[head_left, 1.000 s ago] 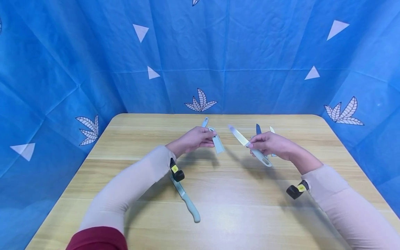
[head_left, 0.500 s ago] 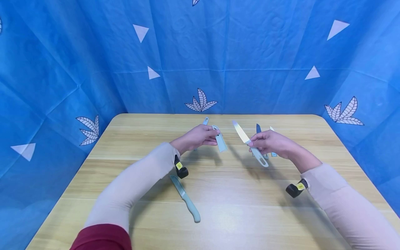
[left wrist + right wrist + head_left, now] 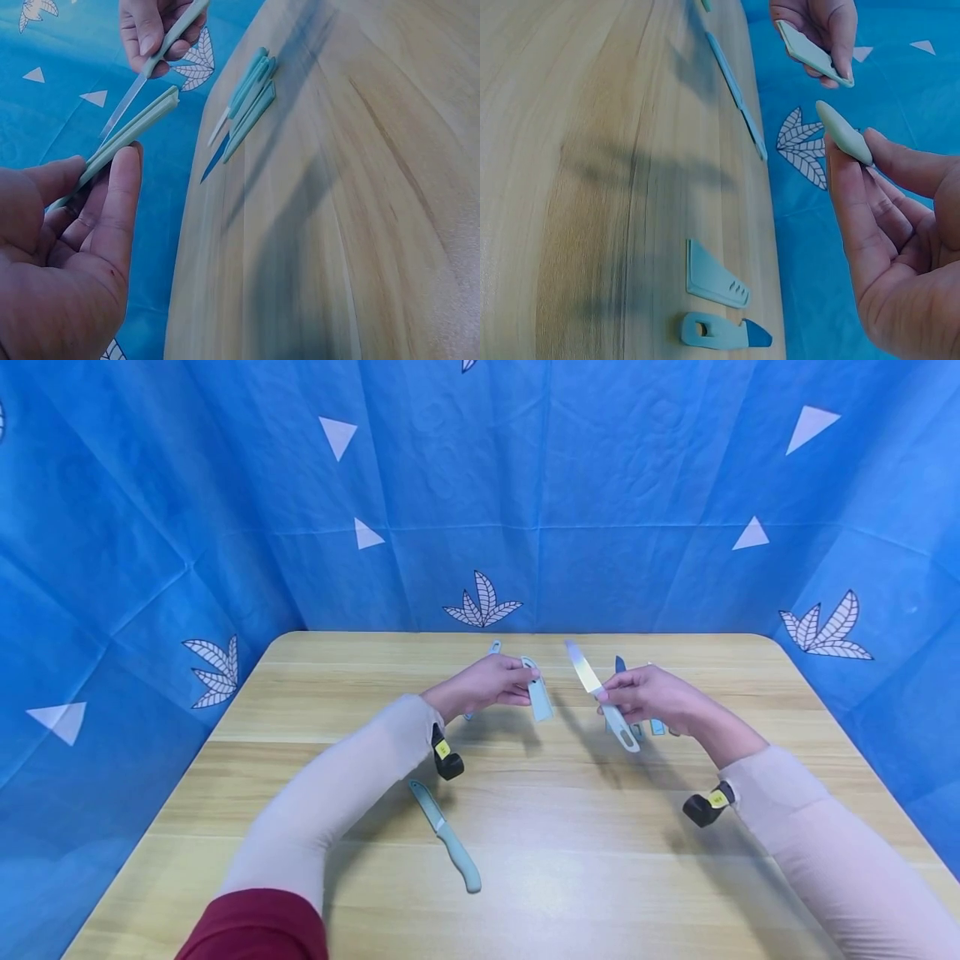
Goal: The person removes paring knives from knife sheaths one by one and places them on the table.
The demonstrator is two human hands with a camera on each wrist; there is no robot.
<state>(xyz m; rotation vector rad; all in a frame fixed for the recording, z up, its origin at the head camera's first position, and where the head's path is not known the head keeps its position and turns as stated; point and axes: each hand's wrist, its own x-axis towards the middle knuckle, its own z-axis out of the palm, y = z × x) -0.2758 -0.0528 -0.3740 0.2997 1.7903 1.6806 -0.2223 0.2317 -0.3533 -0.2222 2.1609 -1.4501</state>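
Note:
My left hand [image 3: 495, 683] pinches a pale green blade sheath [image 3: 539, 697] between thumb and fingers, its wider end hanging down in the head view. Across from it, my right hand [image 3: 647, 695] holds a kitchen knife [image 3: 619, 727] near where the pale green handle meets the bare blade. The blade slants up and to the left, apart from the sheath. In the left wrist view the sheath [image 3: 142, 120] lies edge-on in front of the knife blade [image 3: 124, 105]. The right wrist view shows mostly the knife's handle [image 3: 844, 135]; the blade is hidden there. Both things are held above the table.
A sheathed knife [image 3: 456, 856] lies on the wooden table [image 3: 570, 877], front left of middle. Another slim pale green piece [image 3: 493, 648] lies behind my left hand. Beyond my right hand are a small dark-bladed knife [image 3: 716, 332] and a loose sheath [image 3: 716, 277]. Blue cloth [image 3: 600, 485] hangs behind.
My left hand has moved right and slightly away with the sheath, nearer the right hand. The knife in my right hand has tilted a little more upright, its tip shifting right and up.

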